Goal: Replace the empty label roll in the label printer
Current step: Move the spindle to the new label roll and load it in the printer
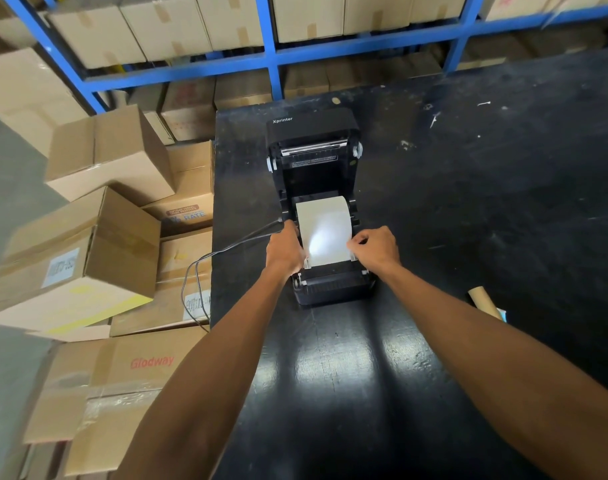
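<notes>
A black label printer [314,133] stands on the black table [468,202] with its lid swung open toward the back. A white label roll [325,223] lies in its bay, its paper drawn forward toward the front slot. My left hand [284,252] pinches the paper's left edge beside the left guide. My right hand [377,249] pinches the right edge at the right guide. An empty brown cardboard core [484,301] lies on the table to the right, partly behind my right forearm.
Cables [198,271] run from the printer's left side over the table's left edge. Stacked cardboard boxes [98,237] crowd the floor at the left. Blue shelving [271,50] with several boxes stands behind the table.
</notes>
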